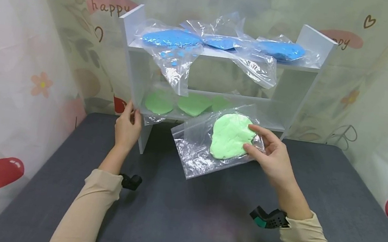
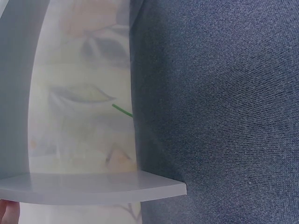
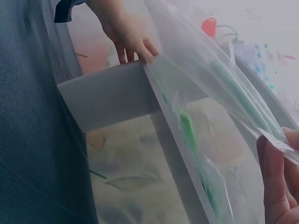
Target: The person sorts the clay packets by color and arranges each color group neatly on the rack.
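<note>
My right hand (image 1: 276, 159) pinches the right edge of a clear zip bag (image 1: 190, 157) between thumb and fingers. Inside the bag is a flattened lump of light green clay (image 1: 230, 136). It hangs in front of the lower level of a white two-tier shelf (image 1: 135, 67). At the shelf's left side panel (image 3: 112, 98), my left hand (image 1: 127, 130) grips the edge, fingers outside and thumb toward the front. In the left wrist view only a fingertip (image 2: 9, 212) shows, beside the panel.
Bagged green clay pieces (image 1: 159, 102) lie on the lower level, partly behind the held bag. On the top level are bagged blue pieces (image 1: 173, 38), their plastic drooping over the front edge. The shelf stands at the back of a dark table (image 1: 195, 220), before a printed curtain (image 1: 382, 81).
</note>
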Motion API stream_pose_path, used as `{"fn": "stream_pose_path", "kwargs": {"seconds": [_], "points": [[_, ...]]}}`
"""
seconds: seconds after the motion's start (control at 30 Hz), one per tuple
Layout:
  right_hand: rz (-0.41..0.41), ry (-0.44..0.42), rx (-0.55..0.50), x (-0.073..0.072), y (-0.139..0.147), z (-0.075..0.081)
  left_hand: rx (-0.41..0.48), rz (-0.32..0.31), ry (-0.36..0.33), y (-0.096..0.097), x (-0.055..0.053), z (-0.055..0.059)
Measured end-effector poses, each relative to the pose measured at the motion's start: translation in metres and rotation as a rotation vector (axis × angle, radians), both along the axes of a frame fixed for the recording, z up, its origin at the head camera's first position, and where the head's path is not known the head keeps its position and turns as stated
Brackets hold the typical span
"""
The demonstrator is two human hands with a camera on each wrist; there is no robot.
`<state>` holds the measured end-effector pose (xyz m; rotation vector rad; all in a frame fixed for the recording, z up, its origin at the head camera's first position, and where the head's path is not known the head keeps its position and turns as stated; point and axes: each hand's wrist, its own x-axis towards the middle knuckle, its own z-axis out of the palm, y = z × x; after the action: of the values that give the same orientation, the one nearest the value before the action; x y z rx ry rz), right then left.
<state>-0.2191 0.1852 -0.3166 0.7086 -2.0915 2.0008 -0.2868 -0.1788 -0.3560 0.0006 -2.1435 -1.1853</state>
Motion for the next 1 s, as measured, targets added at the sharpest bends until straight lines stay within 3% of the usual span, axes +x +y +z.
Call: {"fn": "stream_pose_path", "kwargs": {"seconds": [0.5,1.0], "points": [[-0.127,-0.007,-0.129,-0.003,0.003,0.004,0.012,0.002,-0.001,0.000,-0.001,0.000],[-0.282,-0.056,-0.364,-0.013,0.000,0.008,0.018,-0.006,0.002,0.000,0.000,0.000]]}}
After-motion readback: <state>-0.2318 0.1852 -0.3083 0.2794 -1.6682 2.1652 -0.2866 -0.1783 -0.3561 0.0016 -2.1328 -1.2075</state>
